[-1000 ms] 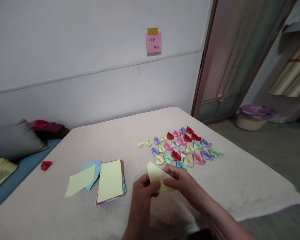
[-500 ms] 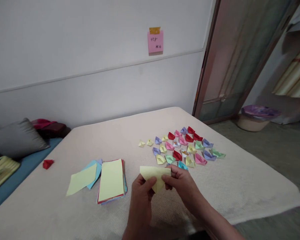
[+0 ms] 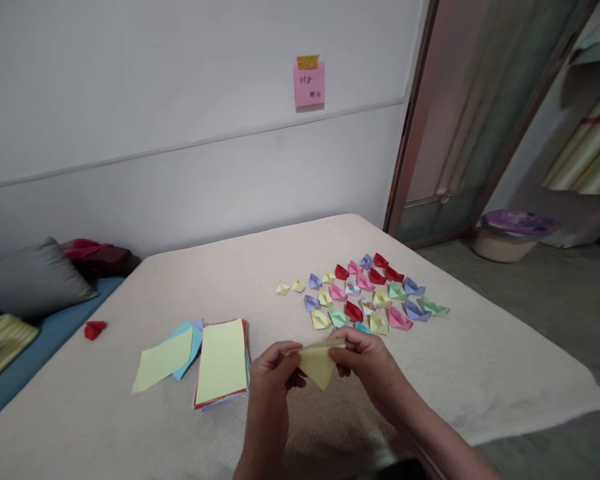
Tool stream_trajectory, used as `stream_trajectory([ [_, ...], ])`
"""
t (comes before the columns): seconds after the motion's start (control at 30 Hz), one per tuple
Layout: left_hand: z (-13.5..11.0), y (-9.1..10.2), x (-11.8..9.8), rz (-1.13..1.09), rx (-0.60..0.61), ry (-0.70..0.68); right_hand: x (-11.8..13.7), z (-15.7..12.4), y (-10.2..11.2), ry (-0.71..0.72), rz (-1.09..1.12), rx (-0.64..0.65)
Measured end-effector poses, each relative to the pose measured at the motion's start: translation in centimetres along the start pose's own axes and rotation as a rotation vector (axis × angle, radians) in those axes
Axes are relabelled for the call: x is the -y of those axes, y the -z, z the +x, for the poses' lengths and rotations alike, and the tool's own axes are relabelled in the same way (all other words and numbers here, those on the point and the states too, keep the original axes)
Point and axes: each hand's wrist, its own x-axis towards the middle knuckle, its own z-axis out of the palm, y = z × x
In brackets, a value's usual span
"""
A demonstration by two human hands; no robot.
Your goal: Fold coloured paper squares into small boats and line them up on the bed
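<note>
Between my two hands is a folded piece of pale yellow paper (image 3: pixel 320 368), its point hanging down and its long edge on top. My left hand (image 3: pixel 276 371) pinches the left corner with thumb and fingers. The right corner is gripped by my right hand (image 3: pixel 361 355) in the same way. Just beyond my right hand lie several small folded paper boats (image 3: pixel 353 311) in red, pink, yellow, green, blue and purple. To the left of my left hand sits a stack of coloured paper (image 3: pixel 223 360) with a yellow sheet on top.
A loose yellow sheet (image 3: pixel 165 360) overlaps a blue sheet (image 3: pixel 184 368) beside the stack. A crumpled-looking red paper piece (image 3: pixel 95 329) lies far left. A grey pillow (image 3: pixel 40 277) is at the left, a lined bin (image 3: pixel 510 237) on the floor at right.
My left hand has shifted left and up to the paper's left corner. The yellow paper has tipped, and its top flap now shows as a narrow band above a triangle.
</note>
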Motion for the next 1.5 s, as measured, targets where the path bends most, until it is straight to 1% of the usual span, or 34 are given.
stream_trajectory([
  [0.1,0.0,0.2,-0.2,0.047,0.034,-0.062,0.0,0.0,0.4,-0.001,0.067,-0.003],
  [0.17,-0.1,0.3,-0.4,0.076,0.074,-0.089,0.0,0.0,0.7,0.016,0.089,0.019],
  [0.33,-0.2,0.5,-0.5,0.066,0.121,-0.081,0.5,0.1,1.3,0.091,-0.012,0.089],
  [0.4,0.0,0.4,-0.4,0.058,0.119,-0.081,0.8,0.0,1.3,0.125,-0.075,0.110],
  [0.5,0.2,0.3,-0.2,0.098,0.075,-0.107,1.2,-0.2,1.3,0.170,-0.130,0.155],
  [0.6,0.1,0.1,-0.4,0.179,0.047,-0.164,1.6,-0.4,1.5,0.200,-0.101,0.184],
  [0.7,-0.4,-0.1,-1.0,0.297,0.077,-0.229,2.0,-0.5,1.7,0.217,-0.076,0.154],
  [0.8,-1.1,-0.4,-1.4,0.436,0.113,-0.303,2.1,-0.4,1.7,0.212,-0.263,0.119],
  [0.87,-1.5,-0.5,-1.4,0.501,0.125,-0.344,1.9,-0.4,1.5,0.202,-0.397,0.138],
  [0.93,-1.7,-0.7,-1.3,0.511,0.129,-0.349,1.7,-0.5,1.2,0.204,-0.461,0.155],
  [1.0,-1.6,-0.8,-1.2,0.436,0.135,-0.300,1.4,-0.6,0.9,0.241,-0.492,0.137],
  [1.1,-1.2,-0.9,-0.9,0.238,0.181,-0.168,1.2,-0.7,0.6,0.353,-0.566,0.095],
  [1.17,-0.9,-0.9,-0.6,0.186,0.196,-0.110,1.2,-0.7,0.5,0.414,-0.623,0.079],
  [1.23,-0.7,-0.8,-0.3,0.165,0.173,-0.081,1.2,-0.6,0.5,0.433,-0.660,0.060],
  [1.3,-0.6,-0.8,-0.1,0.088,0.122,-0.061,1.2,-0.5,0.6,0.412,-0.659,0.045],
  [1.4,-0.6,-0.7,-0.3,-0.084,0.063,-0.008,1.3,-0.3,1.1,0.341,-0.591,0.051],
  [1.5,-0.5,-0.6,-0.8,-0.185,0.050,0.039,1.5,-0.3,1.5,0.264,-0.518,0.059],
])
